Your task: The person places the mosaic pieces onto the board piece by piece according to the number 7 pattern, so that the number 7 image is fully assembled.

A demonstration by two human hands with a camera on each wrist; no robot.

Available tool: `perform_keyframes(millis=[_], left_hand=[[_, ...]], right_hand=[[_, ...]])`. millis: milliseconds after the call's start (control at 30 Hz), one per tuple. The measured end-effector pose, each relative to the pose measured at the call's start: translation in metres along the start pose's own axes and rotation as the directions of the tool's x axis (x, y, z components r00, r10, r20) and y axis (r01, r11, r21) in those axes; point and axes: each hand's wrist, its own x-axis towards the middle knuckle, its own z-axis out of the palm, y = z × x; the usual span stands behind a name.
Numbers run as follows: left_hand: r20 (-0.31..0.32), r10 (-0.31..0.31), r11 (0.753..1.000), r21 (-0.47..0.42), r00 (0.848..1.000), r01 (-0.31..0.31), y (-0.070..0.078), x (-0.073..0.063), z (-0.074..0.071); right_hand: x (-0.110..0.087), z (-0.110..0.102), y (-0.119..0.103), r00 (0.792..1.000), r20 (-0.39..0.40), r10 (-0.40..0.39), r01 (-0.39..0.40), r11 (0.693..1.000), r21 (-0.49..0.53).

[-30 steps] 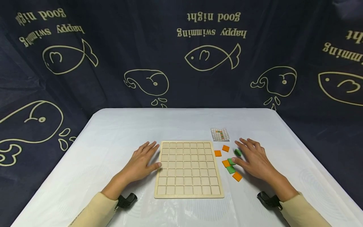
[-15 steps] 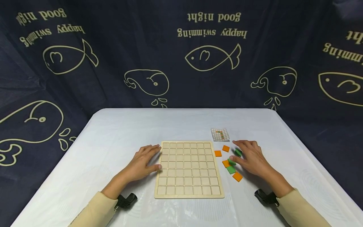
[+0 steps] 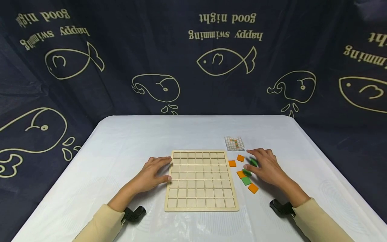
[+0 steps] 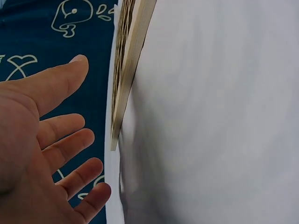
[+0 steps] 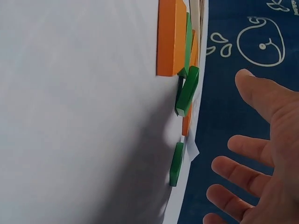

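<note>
A pale wooden grid board (image 3: 200,174) lies flat in the middle of the table. My left hand (image 3: 151,176) is at its left edge, thumb and fingers spread and holding nothing; the left wrist view shows the palm bare beside the board's side. Over the loose square tiles to the right of the board, my right hand (image 3: 267,168) hovers with fingers relaxed and nothing between them. Close under it are a green tile (image 3: 253,162) and another green tile (image 3: 247,172), which leans on an orange tile (image 3: 241,174). A third green tile (image 3: 246,180) lies just nearer.
More orange tiles are scattered about: one orange tile (image 3: 232,163) beside the board's right edge, another orange tile (image 3: 240,158) behind it, and a near orange tile (image 3: 253,188). A printed pattern card (image 3: 234,144) lies behind them. A dark curtain (image 3: 193,67) hangs behind the white table (image 3: 136,134).
My right hand has shifted slightly left, its fingers drawing closer together over the tiles. My left hand's fingers have moved a little nearer the board's edge. The tiles and board have stayed put.
</note>
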Motion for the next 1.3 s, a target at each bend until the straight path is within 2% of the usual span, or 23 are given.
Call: perform_keyframes(millis=[200, 433, 933, 1300], left_hand=[[0.014, 0.002, 0.999, -0.045, 1.000, -0.001, -0.005, 0.000, 0.002], [0.057, -0.024, 0.992, -0.120, 0.998, 0.031, -0.006, -0.001, 0.002], [0.100, -0.042, 0.989, -0.134, 0.994, 0.056, -0.010, 0.000, 0.004], [0.106, -0.025, 0.991, -0.129, 0.994, 0.039, -0.011, -0.001, 0.005]], right_hand=[[0.002, 0.001, 0.000, 1.000, 0.012, 0.023, -0.023, 1.000, 0.007], [0.006, 0.003, 0.001, 0.999, 0.025, 0.036, -0.036, 0.999, 0.028], [0.017, 0.007, 0.005, 0.998, 0.042, 0.039, -0.041, 0.998, 0.044], [0.026, 0.012, 0.006, 0.997, 0.062, 0.043, -0.045, 0.998, 0.033]])
